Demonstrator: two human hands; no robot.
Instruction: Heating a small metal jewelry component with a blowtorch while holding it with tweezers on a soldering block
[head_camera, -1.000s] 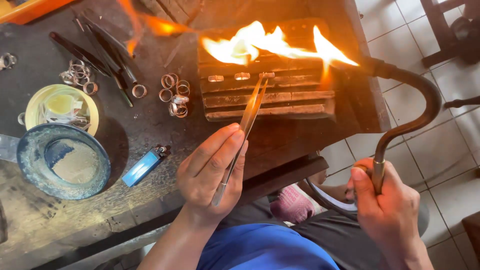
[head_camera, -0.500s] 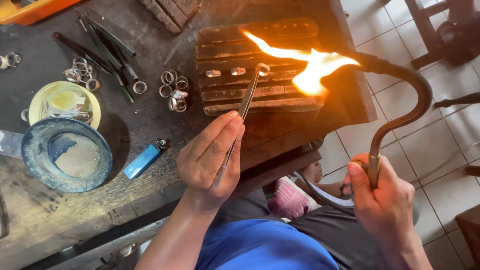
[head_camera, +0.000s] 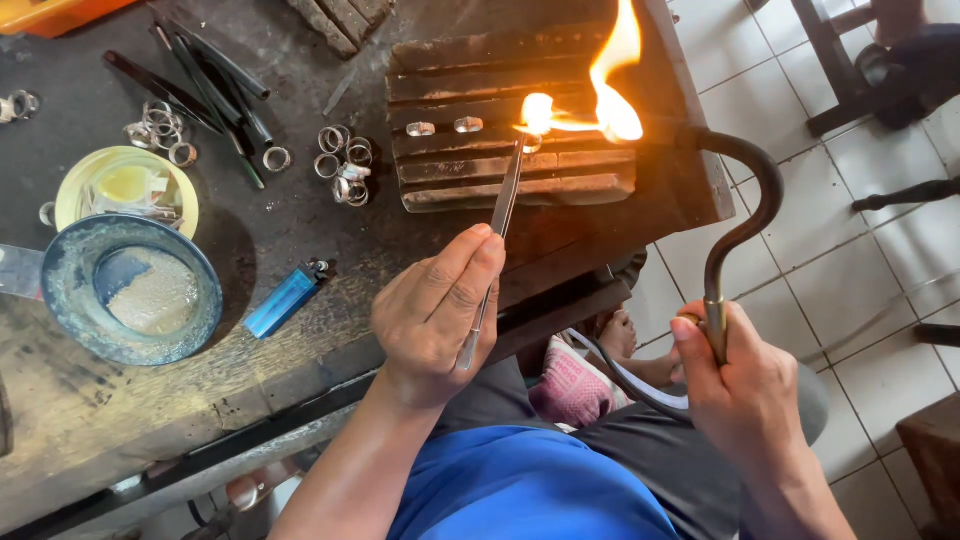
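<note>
The dark, scorched tabletop (head_camera: 300, 250) carries a grooved charred block (head_camera: 510, 130), loose metal rings (head_camera: 345, 160), a blue lighter (head_camera: 285, 298), a blue bowl (head_camera: 130, 290) and a yellow dish (head_camera: 125, 185).

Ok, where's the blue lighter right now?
In the head view, the blue lighter lies on the workbench left of the left hand, just right of the blue bowl.

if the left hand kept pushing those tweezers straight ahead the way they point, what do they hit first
Probably the small ring at the tweezers' tip, glowing in the torch flame on the grooved block. The left hand aims up and slightly right; depth is unclear, so it may already touch.
</note>
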